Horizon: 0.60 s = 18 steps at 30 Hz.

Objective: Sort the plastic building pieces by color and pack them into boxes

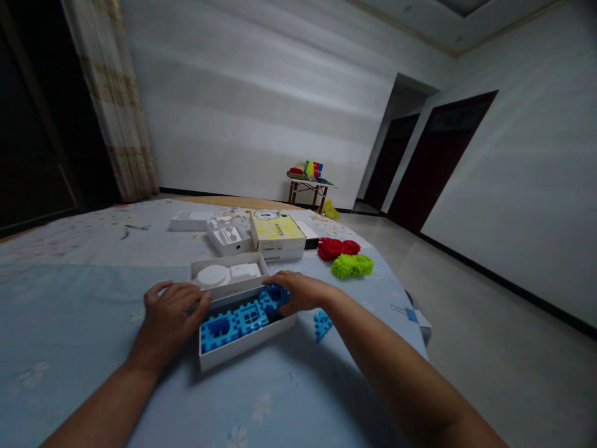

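Observation:
An open white box [247,344] stands on the table, holding several blue interlocking pieces [236,323]. At its right end my right hand [298,291] has its fingers closed around a blue piece [275,297]. My left hand [173,313] rests at the left, its fingers loosely bent near the box's upper left corner; nothing shows in it. Right behind is a second white box [228,289] with a round white object [212,275] and a white block [245,270] inside. A loose blue piece [321,325] lies under my right forearm.
Farther back are a yellow and white box [277,230], a white box with fittings [228,234] and a flat white box [191,220]. Red pieces [338,248] and green pieces [352,266] lie at the right, near the edge of the cloth-covered table [84,311].

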Motion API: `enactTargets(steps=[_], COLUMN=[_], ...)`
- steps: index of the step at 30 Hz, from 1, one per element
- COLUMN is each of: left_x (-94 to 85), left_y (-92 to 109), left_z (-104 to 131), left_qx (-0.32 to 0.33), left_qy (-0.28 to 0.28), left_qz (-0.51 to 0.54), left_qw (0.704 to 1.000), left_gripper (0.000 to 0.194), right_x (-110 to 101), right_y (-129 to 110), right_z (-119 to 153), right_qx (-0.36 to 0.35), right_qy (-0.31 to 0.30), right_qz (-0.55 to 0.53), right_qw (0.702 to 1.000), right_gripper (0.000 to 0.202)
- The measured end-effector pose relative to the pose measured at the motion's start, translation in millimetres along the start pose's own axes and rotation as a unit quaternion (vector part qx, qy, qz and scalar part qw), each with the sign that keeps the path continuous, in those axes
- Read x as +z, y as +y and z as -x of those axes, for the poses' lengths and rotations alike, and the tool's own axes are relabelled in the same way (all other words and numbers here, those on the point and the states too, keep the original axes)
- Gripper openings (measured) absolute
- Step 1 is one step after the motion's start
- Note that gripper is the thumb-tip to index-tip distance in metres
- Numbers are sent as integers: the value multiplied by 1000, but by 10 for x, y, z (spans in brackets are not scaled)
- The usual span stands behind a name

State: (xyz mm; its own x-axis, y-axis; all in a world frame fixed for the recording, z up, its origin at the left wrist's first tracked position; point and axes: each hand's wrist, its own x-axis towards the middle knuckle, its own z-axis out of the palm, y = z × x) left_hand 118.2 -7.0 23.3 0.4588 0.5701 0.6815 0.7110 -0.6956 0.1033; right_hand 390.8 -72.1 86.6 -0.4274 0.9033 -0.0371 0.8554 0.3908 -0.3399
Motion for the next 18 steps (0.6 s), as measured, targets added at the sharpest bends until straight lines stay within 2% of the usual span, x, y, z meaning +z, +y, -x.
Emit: enactTargets(steps=[4, 12, 18], left_x=[12, 7, -19], left_y=[-5, 4, 29], left_z=[-3, -13, -14], left_qx=[5, 5, 1], left_qy=[9, 2, -4], left_qz=[4, -6, 0], left_qw=[1000, 1000, 1000], left_gripper=[23, 25, 25], right_x=[-46, -5, -34], right_y=[-19, 57, 21], right_z=[60, 31, -18], right_qx=[-2, -17, -2], right_qy=[9, 41, 18], right_qz=[5, 0, 17], right_qw=[1000, 999, 1000], right_gripper=[74, 57, 57])
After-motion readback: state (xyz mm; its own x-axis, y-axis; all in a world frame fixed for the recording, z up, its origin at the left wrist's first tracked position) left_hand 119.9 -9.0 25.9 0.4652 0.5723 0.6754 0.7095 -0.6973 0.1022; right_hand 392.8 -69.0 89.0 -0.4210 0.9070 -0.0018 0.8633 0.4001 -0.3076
